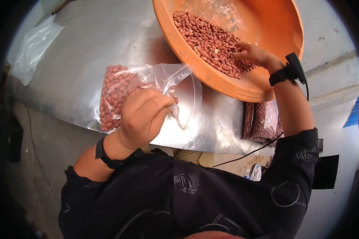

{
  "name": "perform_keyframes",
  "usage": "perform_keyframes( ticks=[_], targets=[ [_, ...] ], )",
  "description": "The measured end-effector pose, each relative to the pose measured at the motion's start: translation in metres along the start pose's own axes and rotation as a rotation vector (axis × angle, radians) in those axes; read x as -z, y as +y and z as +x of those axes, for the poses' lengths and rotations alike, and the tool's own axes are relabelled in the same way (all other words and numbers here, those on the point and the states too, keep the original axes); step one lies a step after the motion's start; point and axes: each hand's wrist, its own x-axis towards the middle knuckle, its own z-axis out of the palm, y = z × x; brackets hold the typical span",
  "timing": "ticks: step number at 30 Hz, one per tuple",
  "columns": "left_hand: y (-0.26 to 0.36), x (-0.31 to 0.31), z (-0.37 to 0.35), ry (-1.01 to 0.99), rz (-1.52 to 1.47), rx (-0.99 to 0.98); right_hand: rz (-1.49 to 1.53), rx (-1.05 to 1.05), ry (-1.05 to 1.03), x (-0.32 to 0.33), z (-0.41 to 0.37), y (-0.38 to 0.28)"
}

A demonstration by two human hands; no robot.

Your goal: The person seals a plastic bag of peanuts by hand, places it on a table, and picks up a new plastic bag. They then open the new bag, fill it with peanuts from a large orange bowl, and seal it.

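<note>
My left hand [145, 113] is closed on the near side of a clear zip bag [153, 75], pinching the plastic close to its mouth. Reddish-brown peanuts [115, 93] fill the left part of the bag, which lies on the metal tabletop. The bag's mouth gapes toward the right. My right hand [254, 55] reaches into a large orange basin [163, 22], fingers stretched out and touching a heap of loose peanuts [207, 40]. The basin is tilted toward me. Nothing shows in the right hand's grasp.
Packed bags of peanuts [263, 121] rest on the metal table [87, 36] below the basin's right side. An empty-looking plastic bag [36, 47] lies at the far left. A black cable [251, 152] runs from the right wrist device [294, 67] past the table edge.
</note>
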Motion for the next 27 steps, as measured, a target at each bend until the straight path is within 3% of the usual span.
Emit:
perform_keyframes(
  ticks=[4,5,8,9,22,27],
  targets=[
    [-0.001,0.002,-0.008,-0.082,-0.012,0.042,0.040,0.055,-0.024,-0.014,0.009,-0.007],
    [-0.003,0.000,-0.008,-0.082,-0.014,0.039,0.190,0.008,-0.204,-0.007,0.008,-0.015],
    [-0.004,-0.001,-0.007,-0.088,-0.023,0.026,0.262,0.200,-0.139,-0.018,0.011,-0.033],
    [-0.004,-0.001,-0.006,-0.093,-0.028,0.017,0.140,0.239,-0.132,-0.018,0.006,-0.045],
    [-0.005,-0.003,-0.006,-0.052,-0.012,0.031,-0.120,0.229,0.119,-0.041,0.018,-0.062],
    [-0.005,-0.002,-0.007,-0.055,-0.002,0.024,-0.050,0.267,0.162,-0.033,0.015,-0.054]
  ],
)
